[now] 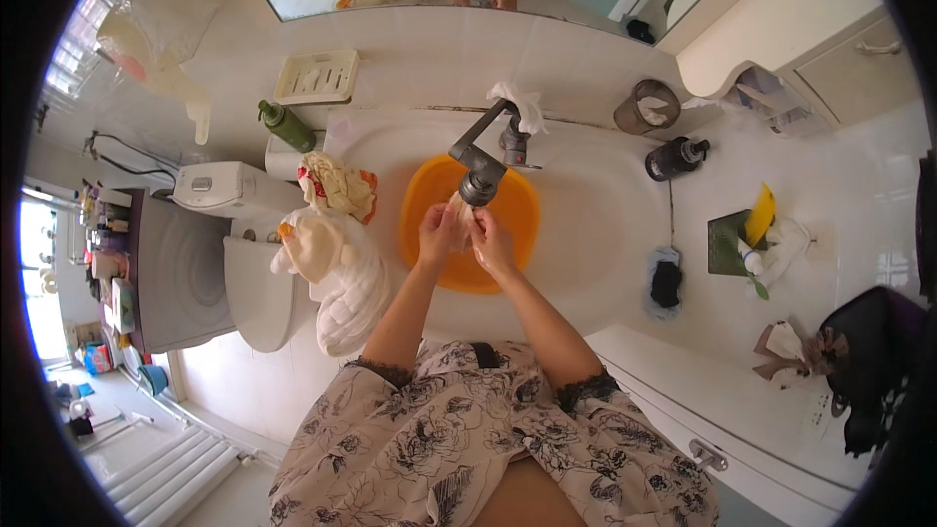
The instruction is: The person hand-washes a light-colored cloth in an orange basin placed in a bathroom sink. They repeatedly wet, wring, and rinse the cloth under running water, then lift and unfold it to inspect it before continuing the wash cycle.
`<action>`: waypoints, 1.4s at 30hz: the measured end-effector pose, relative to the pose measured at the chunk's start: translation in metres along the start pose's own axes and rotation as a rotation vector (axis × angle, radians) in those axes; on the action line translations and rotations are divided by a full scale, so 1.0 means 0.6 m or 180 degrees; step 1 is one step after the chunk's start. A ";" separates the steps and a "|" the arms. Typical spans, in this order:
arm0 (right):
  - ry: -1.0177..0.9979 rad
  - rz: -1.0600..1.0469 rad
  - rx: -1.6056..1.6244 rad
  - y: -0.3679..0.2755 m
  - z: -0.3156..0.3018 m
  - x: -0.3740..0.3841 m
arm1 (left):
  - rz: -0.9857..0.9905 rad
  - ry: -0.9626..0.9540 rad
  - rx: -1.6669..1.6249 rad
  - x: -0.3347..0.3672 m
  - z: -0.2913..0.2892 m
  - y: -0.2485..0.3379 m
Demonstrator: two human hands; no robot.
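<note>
My left hand (435,231) and my right hand (492,242) are together over an orange basin (517,210) that sits in the white sink (595,224). Both grip a small pale cloth (461,218) between them, right under the spout of the dark grey tap (480,168). I cannot tell whether water is running. A white cloth (522,102) lies behind the tap's base.
On the sink's left edge lie crumpled towels (332,234), a green bottle (285,125) and a soap dish (317,76). On the right counter stand a dark pump bottle (673,158), a cup (646,107), a dark sponge (667,283). A toilet (259,293) is at left.
</note>
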State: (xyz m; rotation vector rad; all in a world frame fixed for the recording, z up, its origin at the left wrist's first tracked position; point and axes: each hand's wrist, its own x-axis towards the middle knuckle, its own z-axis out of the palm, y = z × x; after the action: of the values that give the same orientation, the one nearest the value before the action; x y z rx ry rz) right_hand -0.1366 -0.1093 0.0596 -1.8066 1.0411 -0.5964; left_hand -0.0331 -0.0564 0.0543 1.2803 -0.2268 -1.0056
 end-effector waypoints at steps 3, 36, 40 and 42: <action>0.0402 0.0074 0.0116 0.003 -0.001 0.004 | 0.0332 0.0138 0.0157 0.039 -0.013 -0.019; 0.0662 0.0486 0.0445 -0.049 -0.036 -0.043 | 0.3120 -0.1455 0.2352 0.037 0.017 0.065; 0.0627 0.1973 0.1350 0.020 -0.057 -0.003 | 0.2690 -0.1452 0.2884 -0.004 0.031 0.121; -0.0660 0.2632 0.2700 -0.003 -0.083 0.008 | 0.2480 -0.1539 0.2875 -0.008 0.031 0.121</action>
State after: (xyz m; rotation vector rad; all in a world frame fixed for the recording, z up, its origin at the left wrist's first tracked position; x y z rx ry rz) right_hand -0.1712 -0.1367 0.0830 -0.5958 1.0532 -0.2478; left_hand -0.0117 -0.0696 0.1253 1.5006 -1.5622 -0.4888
